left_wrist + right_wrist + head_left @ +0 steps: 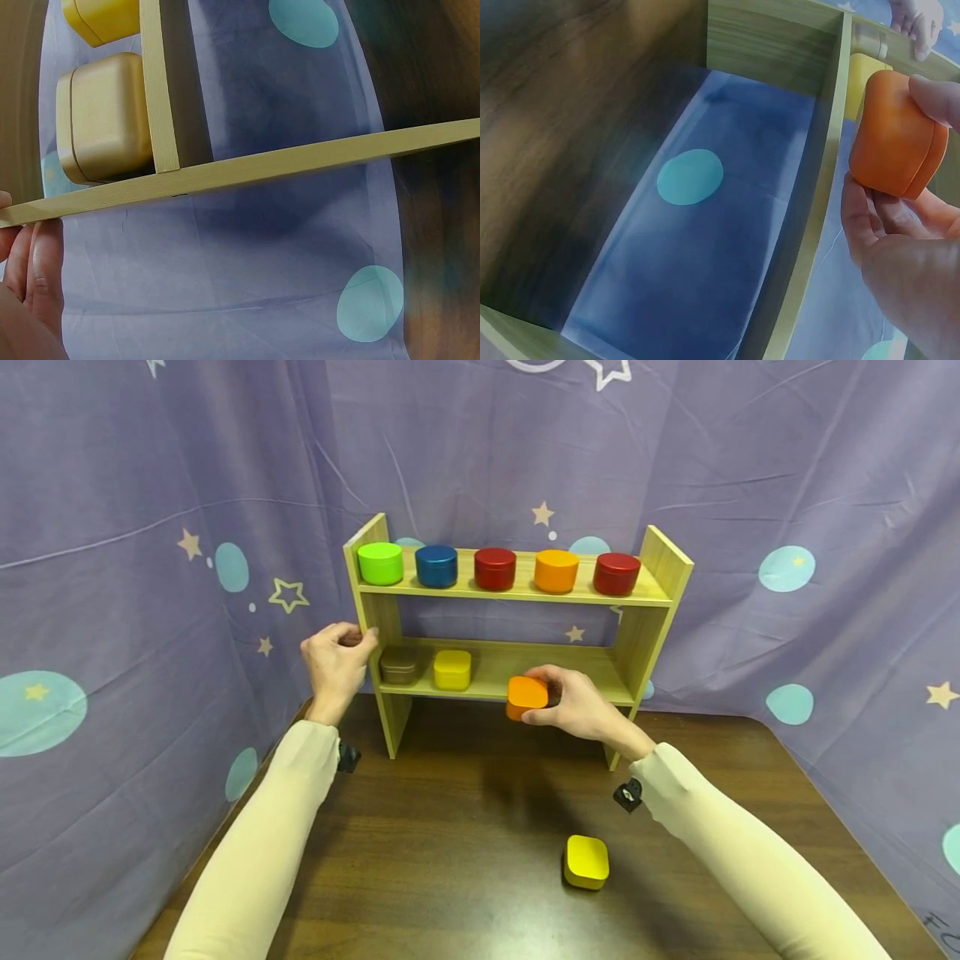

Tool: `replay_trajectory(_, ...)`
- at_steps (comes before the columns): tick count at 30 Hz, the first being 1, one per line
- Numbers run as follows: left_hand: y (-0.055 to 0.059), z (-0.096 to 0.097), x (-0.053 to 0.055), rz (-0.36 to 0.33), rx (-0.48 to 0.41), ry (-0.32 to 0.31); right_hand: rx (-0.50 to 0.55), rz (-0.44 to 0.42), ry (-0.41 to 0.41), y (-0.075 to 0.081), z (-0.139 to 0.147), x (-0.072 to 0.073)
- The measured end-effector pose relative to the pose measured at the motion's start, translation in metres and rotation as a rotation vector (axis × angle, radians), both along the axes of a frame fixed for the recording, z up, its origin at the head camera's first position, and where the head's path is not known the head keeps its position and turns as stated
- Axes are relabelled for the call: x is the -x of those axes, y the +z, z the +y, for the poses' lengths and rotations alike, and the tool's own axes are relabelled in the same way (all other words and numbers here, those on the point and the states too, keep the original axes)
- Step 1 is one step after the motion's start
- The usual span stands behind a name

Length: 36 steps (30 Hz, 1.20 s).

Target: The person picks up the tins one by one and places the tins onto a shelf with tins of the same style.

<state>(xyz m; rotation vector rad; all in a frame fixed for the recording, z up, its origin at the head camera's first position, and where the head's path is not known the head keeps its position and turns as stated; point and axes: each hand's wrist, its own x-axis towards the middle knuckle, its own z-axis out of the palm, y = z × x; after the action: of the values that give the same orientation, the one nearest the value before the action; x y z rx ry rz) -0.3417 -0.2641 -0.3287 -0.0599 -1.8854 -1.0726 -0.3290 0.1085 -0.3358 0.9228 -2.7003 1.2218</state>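
In the head view my right hand (577, 703) holds a rounded-square orange tin (527, 697) just in front of the lower shelf board. Thumb and fingers grip its sides in the right wrist view, where the orange tin (896, 135) is seen close up. My left hand (337, 664) pinches the front edge of the left side panel (277, 165) of the wooden shelf (517, 687), thumb on one face and fingers on the other. On the lower board stand a brown-gold tin (399, 666) and a yellow tin (452, 670), side by side at the left.
Along the upper board are round tins: green (381, 564), blue (437, 567), red (495, 569), orange (557, 572) and another red (617, 574). A second yellow square tin (587, 862) lies on the brown table (435, 860). Behind hangs a purple curtain (480, 460).
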Motion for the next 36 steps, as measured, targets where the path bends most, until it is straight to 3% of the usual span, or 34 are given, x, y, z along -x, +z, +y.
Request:
replay_trajectory(14,0.001,-0.001,0.002,0.018,0.001,-0.003,-0.022,0.002,-0.008,0.011,-0.015,0.019)
replay_trajectory(36,-0.001,-0.001,0.002,0.022,-0.011,-0.010,-0.036,-0.064,-0.005,0.005,-0.024,0.043)
